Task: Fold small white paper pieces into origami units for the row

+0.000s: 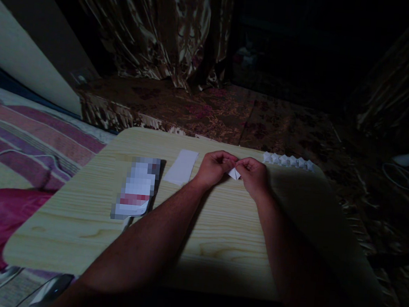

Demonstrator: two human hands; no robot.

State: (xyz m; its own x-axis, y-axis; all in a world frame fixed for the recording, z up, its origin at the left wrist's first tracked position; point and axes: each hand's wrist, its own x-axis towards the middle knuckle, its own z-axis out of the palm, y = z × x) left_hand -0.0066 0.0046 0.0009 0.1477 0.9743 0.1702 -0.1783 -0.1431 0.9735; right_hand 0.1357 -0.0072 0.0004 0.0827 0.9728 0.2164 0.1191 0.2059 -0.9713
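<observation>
A small piece of folded white paper (234, 174) is pinched between both hands over the far middle of the wooden table (230, 222). My left hand (216, 168) has its fingers closed on the paper's left side. From the right, my right hand (253, 175) grips it with thumb and fingertips. The fingers cover the paper's upper part; a pointed lower portion with a crease shows below them. Left of my left hand lies a stack of white paper strips (182, 167). Beyond my right hand, several small folded white paper pieces (289, 161) stand in a row.
A phone (137, 186), its screen blurred out, lies on the table's left side with a cable (127, 222) at its near end. Striped bedding (23, 133) and a pink cloth (1, 226) are at the left. Patterned curtains (186, 32) hang behind the table.
</observation>
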